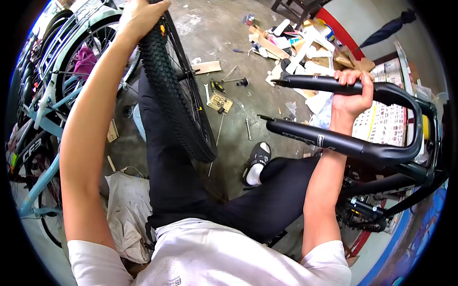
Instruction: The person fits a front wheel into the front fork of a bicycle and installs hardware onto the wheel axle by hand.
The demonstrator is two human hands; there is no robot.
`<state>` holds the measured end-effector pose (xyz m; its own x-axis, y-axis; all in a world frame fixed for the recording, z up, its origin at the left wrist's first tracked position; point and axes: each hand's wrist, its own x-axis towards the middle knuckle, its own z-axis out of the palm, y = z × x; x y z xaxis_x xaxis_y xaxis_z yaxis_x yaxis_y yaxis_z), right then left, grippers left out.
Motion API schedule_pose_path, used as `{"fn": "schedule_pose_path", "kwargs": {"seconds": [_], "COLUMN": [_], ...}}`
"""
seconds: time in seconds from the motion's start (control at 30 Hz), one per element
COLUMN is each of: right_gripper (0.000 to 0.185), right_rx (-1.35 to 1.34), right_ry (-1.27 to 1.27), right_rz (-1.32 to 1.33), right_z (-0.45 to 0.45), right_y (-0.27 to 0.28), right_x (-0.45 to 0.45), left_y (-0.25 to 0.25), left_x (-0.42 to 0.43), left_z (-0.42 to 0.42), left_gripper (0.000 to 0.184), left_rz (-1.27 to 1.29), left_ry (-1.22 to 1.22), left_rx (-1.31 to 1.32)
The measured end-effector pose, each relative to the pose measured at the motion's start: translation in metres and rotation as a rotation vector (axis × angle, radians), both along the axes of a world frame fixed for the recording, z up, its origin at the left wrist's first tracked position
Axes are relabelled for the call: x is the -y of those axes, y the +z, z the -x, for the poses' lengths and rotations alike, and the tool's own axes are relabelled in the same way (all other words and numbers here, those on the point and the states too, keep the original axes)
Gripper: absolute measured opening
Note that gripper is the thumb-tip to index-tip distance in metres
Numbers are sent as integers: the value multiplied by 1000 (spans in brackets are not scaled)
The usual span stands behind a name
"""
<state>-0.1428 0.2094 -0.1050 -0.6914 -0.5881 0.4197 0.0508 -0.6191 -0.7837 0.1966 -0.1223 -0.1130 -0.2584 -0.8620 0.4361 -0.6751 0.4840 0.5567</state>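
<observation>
My left hand [142, 18] is at the top left, closed on the top of a bicycle wheel with a knobby black tyre [164, 86]. The wheel stands steeply tilted between my legs, its lower end near my knee. On the right, my right hand [352, 93] has its fingers wrapped round the upper leg of a black bicycle fork [391, 151]. The fork's two open ends point left. Its crown joins a dark bike frame [431, 138] at the right edge.
Several bicycles, one with a light blue frame [52, 128], stand at the left. Tools, including a wrench [248, 128], lie on the floor. Cardboard and packing scraps [305, 47] are heaped at the upper right. A white sack [128, 209] lies at the lower left.
</observation>
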Motion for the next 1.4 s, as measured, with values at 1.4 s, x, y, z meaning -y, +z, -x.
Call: {"fn": "schedule_pose_path", "kwargs": {"seconds": [1.4], "right_gripper": [4], "right_rx": [83], "right_ry": [59], "right_rz": [195], "right_z": [16], "right_y": [4], "right_x": [5], "left_y": [-78], "left_x": [-48], "left_z": [92], "left_gripper": [31], "left_rz": [-778], "left_ry": [-212], "left_rx": [-885]}}
